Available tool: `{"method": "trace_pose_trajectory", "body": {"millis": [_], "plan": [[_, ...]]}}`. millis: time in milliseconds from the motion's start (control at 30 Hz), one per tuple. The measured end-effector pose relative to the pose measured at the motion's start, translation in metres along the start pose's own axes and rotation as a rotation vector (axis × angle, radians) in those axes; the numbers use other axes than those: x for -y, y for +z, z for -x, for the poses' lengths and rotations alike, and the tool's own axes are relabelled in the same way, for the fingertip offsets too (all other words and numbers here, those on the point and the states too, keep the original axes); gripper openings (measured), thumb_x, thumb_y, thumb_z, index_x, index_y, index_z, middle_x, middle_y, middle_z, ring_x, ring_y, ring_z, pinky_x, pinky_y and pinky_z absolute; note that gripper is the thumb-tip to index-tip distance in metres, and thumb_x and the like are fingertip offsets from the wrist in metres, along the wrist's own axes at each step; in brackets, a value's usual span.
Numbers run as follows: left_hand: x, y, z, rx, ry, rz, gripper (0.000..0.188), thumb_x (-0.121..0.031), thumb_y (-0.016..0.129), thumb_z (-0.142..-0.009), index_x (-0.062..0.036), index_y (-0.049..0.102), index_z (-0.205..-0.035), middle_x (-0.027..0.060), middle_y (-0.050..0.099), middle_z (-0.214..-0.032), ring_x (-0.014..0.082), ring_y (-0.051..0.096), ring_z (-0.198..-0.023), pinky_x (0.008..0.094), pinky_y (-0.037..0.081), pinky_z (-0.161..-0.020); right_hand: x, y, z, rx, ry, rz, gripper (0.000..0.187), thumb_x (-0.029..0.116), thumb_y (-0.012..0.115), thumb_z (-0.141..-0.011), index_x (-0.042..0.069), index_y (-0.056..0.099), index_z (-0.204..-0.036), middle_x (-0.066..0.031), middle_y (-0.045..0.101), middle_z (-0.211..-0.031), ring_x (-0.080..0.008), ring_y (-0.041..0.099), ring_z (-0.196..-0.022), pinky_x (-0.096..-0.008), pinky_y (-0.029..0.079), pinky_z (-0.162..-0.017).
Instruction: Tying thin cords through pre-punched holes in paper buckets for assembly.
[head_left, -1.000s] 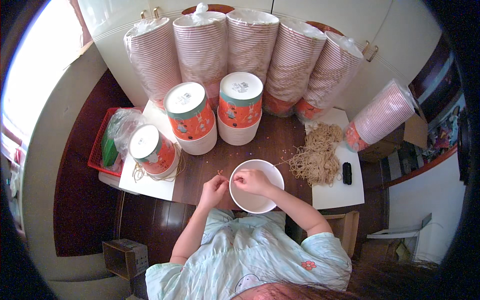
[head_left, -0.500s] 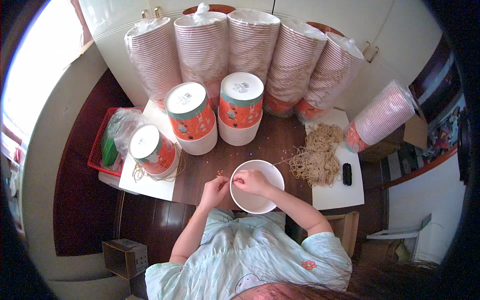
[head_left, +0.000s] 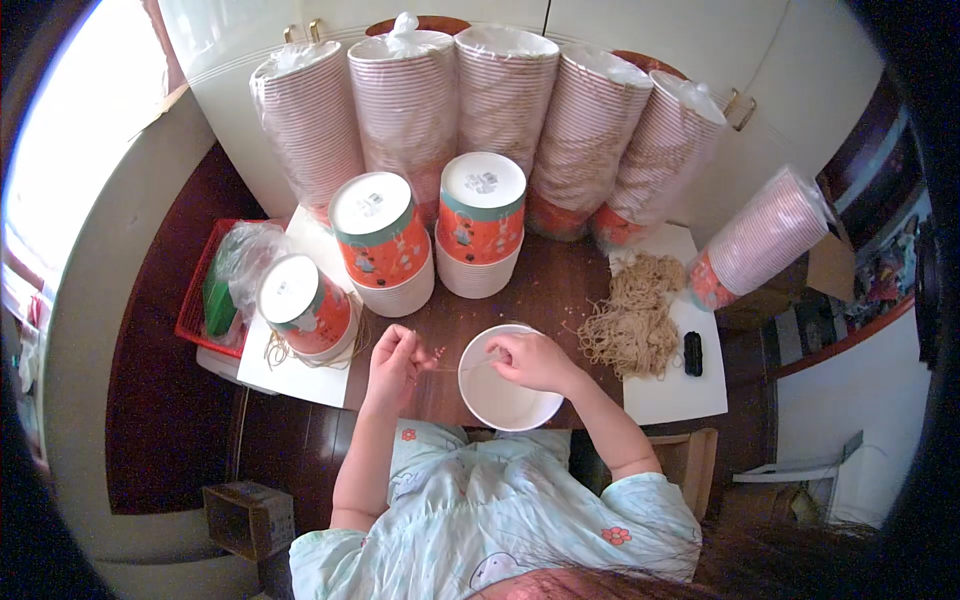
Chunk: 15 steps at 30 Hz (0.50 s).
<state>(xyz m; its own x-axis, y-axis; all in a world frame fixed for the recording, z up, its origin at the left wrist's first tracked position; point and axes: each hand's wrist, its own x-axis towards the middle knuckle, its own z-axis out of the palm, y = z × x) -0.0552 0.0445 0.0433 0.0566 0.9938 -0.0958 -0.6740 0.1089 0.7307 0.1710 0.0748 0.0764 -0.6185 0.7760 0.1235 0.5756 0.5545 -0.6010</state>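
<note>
A white paper bucket [head_left: 509,408] stands upright at the front of the brown table, its open mouth up. Over its left rim a thin tan string [head_left: 456,369] runs between my hands. My left hand [head_left: 394,366], to the left of the bucket, pinches one end of it. Fingers closed, my right hand [head_left: 532,362] holds the string above the bucket's mouth. To the right lies a loose heap of tan strings [head_left: 632,325]. Small reddish bits show by my left fingertips; I cannot make out what they are.
Upside-down stacks of orange and green paper buckets [head_left: 383,250] [head_left: 482,225] stand behind my hands, with a shorter one [head_left: 312,310] at left. Tall bagged stacks [head_left: 405,105] line the back. A black object [head_left: 693,353] lies right; a red basket [head_left: 205,285] sits left.
My hands have drawn apart: the left went left and up, away from the rim, and the right moved slightly right. The string now stretches between them, and no strand trails from the heap.
</note>
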Motion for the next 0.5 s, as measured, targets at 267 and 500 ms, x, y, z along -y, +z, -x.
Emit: {"method": "trace_pose_trajectory", "body": {"millis": [267, 500], "plan": [[0.023, 0.013, -0.023, 0.127, 0.053, -0.827, 0.012, -0.010, 0.053, -0.084, 0.0012, 0.055, -0.088, 0.0020, 0.056, -0.074, 0.0063, 0.050, -0.070, 0.0199, 0.041, -0.061, 0.014, -0.005, -0.015, -0.046, -0.020, -0.418, 0.015, 0.000, 0.050, -0.073, 0.003, 0.055, -0.087, -0.0084, 0.056, -0.077, -0.0194, 0.056, -0.070, -0.0298, 0.045, -0.063], [0.022, 0.021, -0.015, 0.253, -0.107, -0.786, 0.014, -0.009, 0.050, -0.083, 0.0021, 0.058, -0.086, 0.0023, 0.058, -0.078, 0.0075, 0.051, -0.074, 0.0212, 0.042, -0.066, -0.001, -0.001, -0.024, -0.119, -0.184, -0.358, 0.020, -0.006, 0.044, -0.070, 0.003, 0.061, -0.077, -0.0079, 0.056, -0.079, -0.0203, 0.056, -0.075, -0.0294, 0.045, -0.065]]}}
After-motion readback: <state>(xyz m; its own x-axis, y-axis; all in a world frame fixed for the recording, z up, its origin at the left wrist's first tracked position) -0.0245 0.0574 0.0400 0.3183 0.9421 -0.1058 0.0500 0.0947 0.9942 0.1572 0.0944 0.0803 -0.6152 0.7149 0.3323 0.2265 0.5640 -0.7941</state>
